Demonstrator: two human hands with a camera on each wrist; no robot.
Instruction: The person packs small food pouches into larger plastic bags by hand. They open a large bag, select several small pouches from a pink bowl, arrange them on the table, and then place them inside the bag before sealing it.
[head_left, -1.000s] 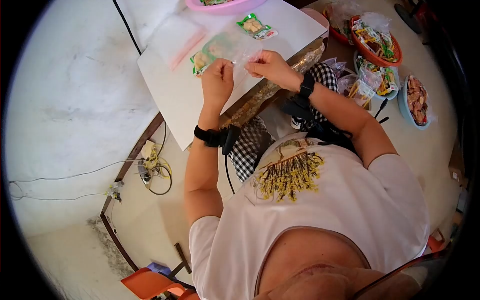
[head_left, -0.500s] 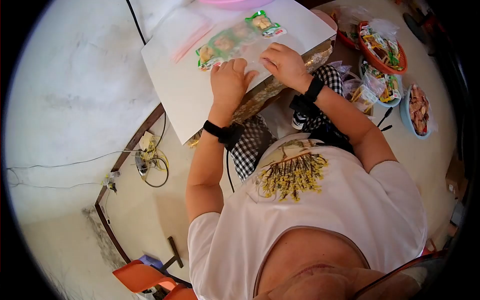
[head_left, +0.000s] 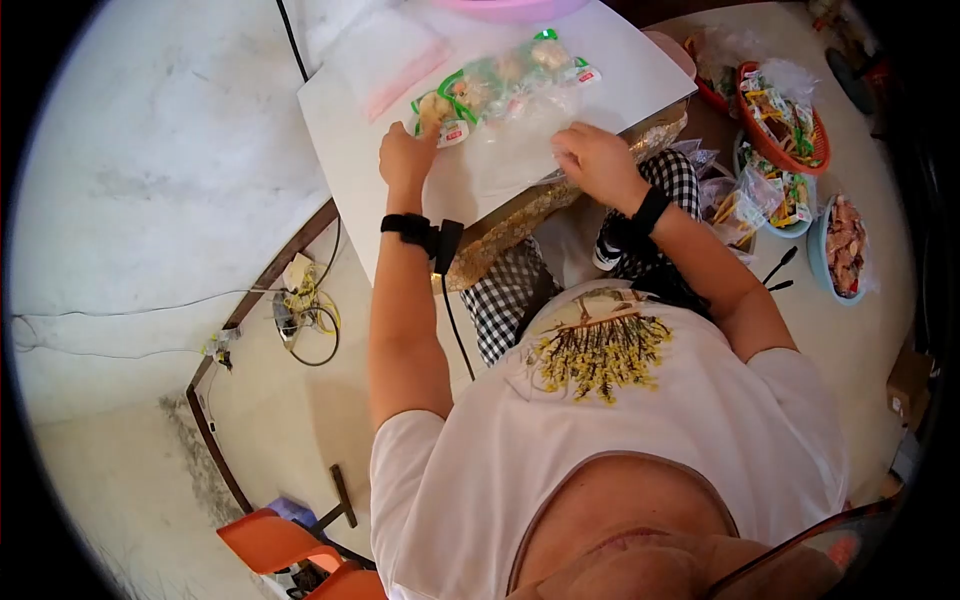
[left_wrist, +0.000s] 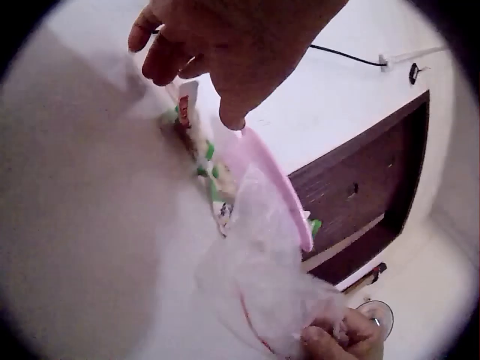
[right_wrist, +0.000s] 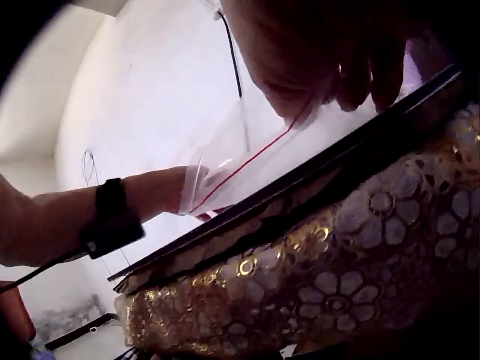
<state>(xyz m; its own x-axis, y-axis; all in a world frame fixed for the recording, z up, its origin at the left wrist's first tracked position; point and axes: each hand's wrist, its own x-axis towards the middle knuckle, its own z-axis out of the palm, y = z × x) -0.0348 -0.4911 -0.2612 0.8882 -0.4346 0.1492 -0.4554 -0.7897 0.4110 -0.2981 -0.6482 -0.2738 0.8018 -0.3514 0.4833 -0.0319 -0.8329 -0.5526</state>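
A clear zip bag (head_left: 520, 150) with a red line along its mouth lies over the near part of the white table. My right hand (head_left: 602, 168) pinches the bag's edge, also visible in the left wrist view, where the bag (left_wrist: 255, 255) stretches up from those fingertips. My left hand (head_left: 405, 162) is at the leftmost green-edged food packet (head_left: 436, 108), its fingertips overlapping the packet. Its fingers are spread from the thumb in the left wrist view. Several similar packets (head_left: 550, 56) with pale round pieces lie in a row behind the bag, partly seen through it.
A stack of clear bags with pink-red edges (head_left: 410, 80) lies at the table's left. A pink basin (head_left: 515, 8) stands at the far edge. On the floor to the right are a red basket (head_left: 822, 140) of packets and a light-blue basin (head_left: 818, 250).
Both hands were at the clear bag one second ago. My left hand has let go and moved left to the end packet; my right hand has kept the bag, which now lies lower.
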